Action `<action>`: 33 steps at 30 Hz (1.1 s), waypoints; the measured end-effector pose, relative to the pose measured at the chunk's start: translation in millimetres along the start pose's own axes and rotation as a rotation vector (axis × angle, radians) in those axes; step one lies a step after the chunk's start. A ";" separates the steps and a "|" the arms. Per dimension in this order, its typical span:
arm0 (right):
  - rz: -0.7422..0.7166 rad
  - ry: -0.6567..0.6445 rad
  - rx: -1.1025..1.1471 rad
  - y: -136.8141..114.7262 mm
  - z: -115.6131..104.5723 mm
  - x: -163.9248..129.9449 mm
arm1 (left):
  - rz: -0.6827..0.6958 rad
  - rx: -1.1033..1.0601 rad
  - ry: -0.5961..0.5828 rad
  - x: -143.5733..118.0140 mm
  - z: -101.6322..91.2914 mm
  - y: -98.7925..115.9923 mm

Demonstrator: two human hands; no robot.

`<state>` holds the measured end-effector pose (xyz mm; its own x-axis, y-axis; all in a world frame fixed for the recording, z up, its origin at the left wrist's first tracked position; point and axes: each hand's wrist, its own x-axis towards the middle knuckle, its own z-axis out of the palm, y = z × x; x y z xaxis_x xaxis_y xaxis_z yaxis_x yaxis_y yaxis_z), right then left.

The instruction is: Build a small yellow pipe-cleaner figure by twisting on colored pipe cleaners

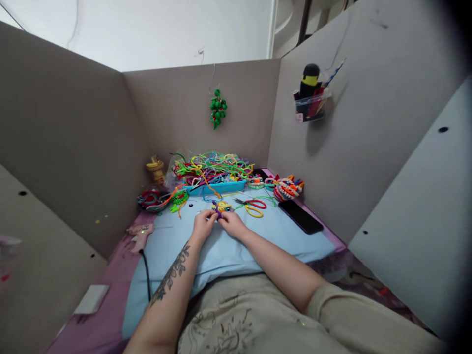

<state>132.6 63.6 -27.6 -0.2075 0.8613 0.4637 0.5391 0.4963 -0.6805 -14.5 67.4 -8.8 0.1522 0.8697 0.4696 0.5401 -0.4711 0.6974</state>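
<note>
**Two hands working a small purple and yellow craft piece on a blue cushion**

A person's left hand (202,224) and right hand (231,223) met at the far end of a light blue cushion (295,241) lying across their lap. Both sets of fingers were pinched around a small purple and yellow pipe-cleaner piece (220,207), held between the hands just above the cushion. The left forearm bore a dark tattoo. On the cushion, just beyond the hands, lay yellow-handled scissors (252,206), and to the right of those a black phone (300,216) rested near the cushion's right edge. At the cushion's far edge sat a blue tray (217,187) heaped with a tangle of coloured pipe cleaners (214,167). A green frog-like figure (179,198) sat at the cushion's far left corner. Above the tray, a green beaded ornament (218,108) hung on the cardboard wall
</note>
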 end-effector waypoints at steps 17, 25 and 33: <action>-0.095 0.225 0.139 -7.9 -4.1 -4.1 | -0.039 -0.114 -0.066 1.7 -3.0 3.0; -0.189 0.268 0.136 -6.8 -7.0 -3.3 | -0.016 -0.096 -0.124 0.1 -1.8 4.3; -0.184 0.293 0.125 -5.0 -4.3 -3.0 | -0.071 -0.198 -0.070 0.7 -6.1 5.7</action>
<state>134.1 58.1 -23.1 -0.0397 0.6977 0.7153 0.4066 0.6652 -0.6262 -16.3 64.5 -1.1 0.1810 0.9064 0.3817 0.3793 -0.4224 0.8232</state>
